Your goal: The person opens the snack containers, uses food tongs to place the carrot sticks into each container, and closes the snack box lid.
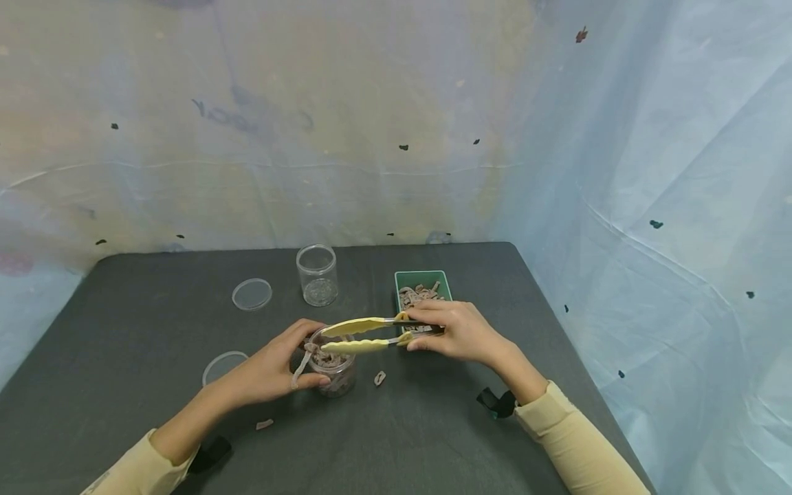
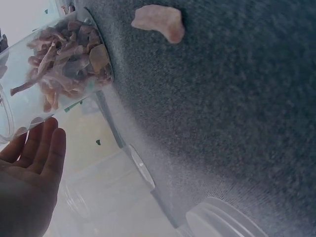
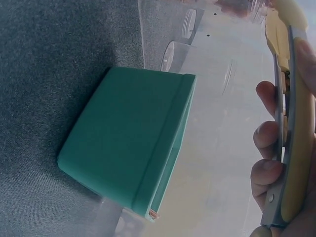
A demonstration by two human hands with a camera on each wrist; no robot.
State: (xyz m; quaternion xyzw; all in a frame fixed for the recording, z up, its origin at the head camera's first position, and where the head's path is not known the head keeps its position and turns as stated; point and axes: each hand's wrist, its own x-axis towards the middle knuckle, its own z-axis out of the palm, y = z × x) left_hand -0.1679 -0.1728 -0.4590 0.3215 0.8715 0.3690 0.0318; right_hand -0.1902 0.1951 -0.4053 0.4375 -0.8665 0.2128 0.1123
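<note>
My left hand point(image 1: 262, 371) grips a clear plastic jar point(image 1: 340, 386), thumb on the near side and fingers on the far side. Brownish-pink dried strips point(image 2: 69, 64) fill the lower part of the jar. One long strip point(image 1: 300, 369) hangs outside the rim beside the left hand. In my right hand point(image 1: 460, 331) are kitchen tongs point(image 1: 354, 346) with scalloped yellow tips and metal arms. Their tips stand apart over the jar's mouth, and no piece shows between them. Below the right hand sits a green tub point(image 3: 123, 133) of similar strips point(image 1: 421, 293), partly hidden by that hand.
A second clear jar point(image 1: 317, 275) stands upright at the back, with a clear round lid point(image 1: 251, 294) to its left. Another lid point(image 1: 224, 364) lies partly behind the left forearm. Loose pieces lie on the dark table, one point(image 1: 380, 378) right of the jar, another point(image 1: 264, 424) nearer the front.
</note>
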